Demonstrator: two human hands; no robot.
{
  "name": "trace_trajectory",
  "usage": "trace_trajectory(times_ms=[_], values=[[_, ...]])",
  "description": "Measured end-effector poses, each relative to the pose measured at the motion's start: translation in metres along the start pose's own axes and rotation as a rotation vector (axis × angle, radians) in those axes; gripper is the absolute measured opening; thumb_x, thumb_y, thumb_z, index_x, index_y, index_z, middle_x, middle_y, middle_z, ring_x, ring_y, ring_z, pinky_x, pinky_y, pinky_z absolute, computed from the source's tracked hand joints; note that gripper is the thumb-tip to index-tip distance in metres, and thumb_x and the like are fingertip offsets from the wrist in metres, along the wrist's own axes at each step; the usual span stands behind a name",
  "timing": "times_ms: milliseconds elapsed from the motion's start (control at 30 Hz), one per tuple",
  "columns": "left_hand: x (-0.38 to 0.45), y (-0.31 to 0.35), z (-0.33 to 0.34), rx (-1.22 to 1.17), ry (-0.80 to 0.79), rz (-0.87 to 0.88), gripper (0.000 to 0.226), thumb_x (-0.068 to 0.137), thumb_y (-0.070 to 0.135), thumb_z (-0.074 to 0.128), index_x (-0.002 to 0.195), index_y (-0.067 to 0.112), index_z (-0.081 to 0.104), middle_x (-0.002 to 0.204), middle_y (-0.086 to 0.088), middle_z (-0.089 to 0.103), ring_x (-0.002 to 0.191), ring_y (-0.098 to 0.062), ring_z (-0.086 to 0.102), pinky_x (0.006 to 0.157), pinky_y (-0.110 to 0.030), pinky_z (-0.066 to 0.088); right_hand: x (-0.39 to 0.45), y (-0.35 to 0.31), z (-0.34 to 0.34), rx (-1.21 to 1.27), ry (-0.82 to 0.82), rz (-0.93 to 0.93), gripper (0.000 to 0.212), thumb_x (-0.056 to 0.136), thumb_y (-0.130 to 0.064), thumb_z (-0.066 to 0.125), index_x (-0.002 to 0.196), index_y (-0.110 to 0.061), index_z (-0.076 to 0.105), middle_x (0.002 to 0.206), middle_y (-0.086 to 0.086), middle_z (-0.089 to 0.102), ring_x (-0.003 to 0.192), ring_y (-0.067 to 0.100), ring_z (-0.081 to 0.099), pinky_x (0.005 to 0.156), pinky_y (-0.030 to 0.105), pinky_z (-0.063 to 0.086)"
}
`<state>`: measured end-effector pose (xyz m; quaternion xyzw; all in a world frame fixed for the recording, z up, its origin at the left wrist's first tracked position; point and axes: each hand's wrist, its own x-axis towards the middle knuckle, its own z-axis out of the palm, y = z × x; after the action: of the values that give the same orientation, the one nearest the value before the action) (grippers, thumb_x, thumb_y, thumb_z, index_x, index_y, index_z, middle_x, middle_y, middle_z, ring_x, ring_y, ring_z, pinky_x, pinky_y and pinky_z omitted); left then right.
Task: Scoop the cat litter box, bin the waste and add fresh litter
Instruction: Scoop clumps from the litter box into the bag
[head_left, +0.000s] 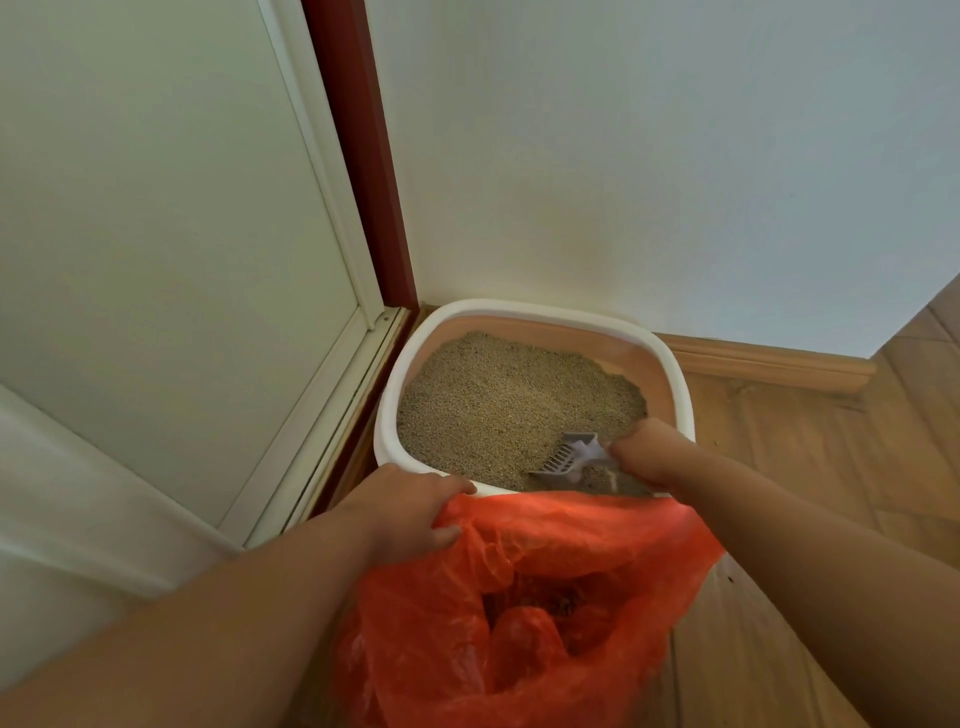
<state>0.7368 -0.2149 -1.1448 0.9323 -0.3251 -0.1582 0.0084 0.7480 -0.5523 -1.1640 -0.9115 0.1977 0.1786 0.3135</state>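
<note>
- The litter box (400, 384), white rim and pinkish inner wall, stands on the wooden floor (810, 457) in the corner where the white wall (623, 156) meets the door frame (358, 156).
- The beige litter (509, 405) fills the box; it lies higher toward the far wall of the box.
- The right hand (649, 452) is inside the box at its near right corner, and its fingers are curled round the handle of the grey scoop (569, 457).
- The slotted blade of the scoop points away from the fingers, to the left, and rests low in the litter close to the near rim.
- A few grains seem to fall under the scoop, just beside the right hand.
- The left hand (410, 509) holds the top edge of the orange plastic bag (545, 597); the thumb is inside the mouth and the other fingers lie over the outside of the film, at the near rim of the box.
- The bag stands open on the floor, touching the near side of the box, between the two forearms.
- Dark clumps (561, 605) lie deep in the bag.
</note>
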Motion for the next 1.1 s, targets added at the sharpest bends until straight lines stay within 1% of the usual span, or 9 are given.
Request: trace_trajectory(times_ms=[67, 200, 333, 467, 600, 667, 800, 933, 1100], values=[[0.000, -0.001, 0.001, -0.012, 0.002, 0.000, 0.057, 0.092, 0.061, 0.051, 0.146, 0.043, 0.040, 0.133, 0.010, 0.066, 0.120, -0.016, 0.062, 0.103, -0.035, 0.040, 0.003, -0.003, 0.016, 0.195, -0.051, -0.007, 0.024, 0.099, -0.013, 0.055, 0.083, -0.006, 0.070, 0.059, 0.006, 0.050, 0.040, 0.013, 0.042, 0.041, 0.021, 0.034], [0.001, 0.001, 0.001, -0.018, 0.013, 0.002, 0.057, 0.093, 0.060, 0.052, 0.146, 0.041, 0.041, 0.130, 0.009, 0.067, 0.117, -0.017, 0.063, 0.103, -0.035, 0.040, 0.012, -0.017, 0.046, 0.317, -0.048, -0.021, 0.033, 0.102, -0.017, 0.055, 0.076, -0.002, 0.068, 0.044, -0.002, 0.038, 0.032, 0.010, 0.029, 0.040, 0.019, 0.026], [-0.001, 0.000, 0.004, -0.006, 0.004, 0.009, 0.060, 0.092, 0.061, 0.050, 0.147, 0.042, 0.039, 0.133, 0.008, 0.066, 0.121, -0.019, 0.061, 0.104, -0.037, 0.039, 0.018, -0.030, 0.066, 0.464, -0.078, 0.009, 0.031, 0.106, -0.020, 0.052, 0.091, 0.001, 0.070, 0.058, 0.007, 0.049, 0.037, 0.012, 0.033, 0.042, 0.023, 0.028], [-0.002, -0.003, 0.005, -0.001, -0.027, 0.015, 0.057, 0.090, 0.062, 0.049, 0.143, 0.043, 0.040, 0.132, 0.009, 0.066, 0.120, -0.019, 0.062, 0.104, -0.038, 0.041, 0.017, -0.020, 0.068, 0.673, -0.096, 0.039, 0.027, 0.106, -0.022, 0.053, 0.101, -0.002, 0.071, 0.059, 0.004, 0.045, 0.042, 0.012, 0.029, 0.043, 0.024, 0.024], [-0.003, -0.001, 0.000, 0.001, -0.018, 0.008, 0.055, 0.091, 0.061, 0.050, 0.143, 0.044, 0.040, 0.134, 0.011, 0.064, 0.120, -0.018, 0.061, 0.104, -0.037, 0.039, 0.009, -0.009, 0.041, 0.841, -0.098, -0.047, 0.023, 0.106, -0.025, 0.055, 0.111, -0.009, 0.071, 0.063, 0.001, 0.040, 0.046, 0.011, 0.028, 0.039, 0.022, 0.024], [-0.003, 0.001, -0.002, -0.008, -0.021, 0.007, 0.054, 0.092, 0.059, 0.051, 0.143, 0.043, 0.041, 0.136, 0.012, 0.063, 0.121, -0.016, 0.060, 0.105, -0.037, 0.039, 0.004, -0.006, 0.027, 0.874, -0.086, -0.093, 0.022, 0.105, -0.025, 0.056, 0.118, -0.015, 0.070, 0.063, 0.000, 0.041, 0.047, 0.009, 0.030, 0.040, 0.022, 0.026], [-0.001, 0.005, -0.006, -0.020, -0.024, 0.008, 0.055, 0.092, 0.061, 0.050, 0.144, 0.045, 0.040, 0.136, 0.013, 0.063, 0.120, -0.013, 0.061, 0.106, -0.039, 0.038, -0.012, -0.008, 0.007, 0.889, -0.019, -0.147, 0.026, 0.106, -0.021, 0.054, 0.129, -0.016, 0.066, 0.063, 0.000, 0.040, 0.046, 0.006, 0.033, 0.042, 0.019, 0.030], [0.001, 0.011, -0.012, -0.001, -0.031, 0.013, 0.055, 0.094, 0.061, 0.050, 0.145, 0.045, 0.040, 0.130, 0.011, 0.066, 0.114, -0.016, 0.063, 0.106, -0.040, 0.038, -0.025, -0.006, -0.001, 0.847, -0.028, -0.179, 0.030, 0.106, -0.023, 0.054, 0.132, -0.014, 0.066, 0.063, -0.001, 0.040, 0.046, 0.006, 0.033, 0.042, 0.018, 0.032], [0.003, 0.016, -0.018, 0.018, -0.026, 0.016, 0.056, 0.095, 0.060, 0.050, 0.147, 0.043, 0.039, 0.130, 0.010, 0.065, 0.118, -0.014, 0.062, 0.105, -0.042, 0.039, -0.033, -0.005, -0.007, 0.866, -0.063, -0.187, 0.029, 0.107, -0.022, 0.053, 0.132, -0.015, 0.065, 0.064, 0.000, 0.040, 0.048, 0.006, 0.033, 0.043, 0.018, 0.030]])
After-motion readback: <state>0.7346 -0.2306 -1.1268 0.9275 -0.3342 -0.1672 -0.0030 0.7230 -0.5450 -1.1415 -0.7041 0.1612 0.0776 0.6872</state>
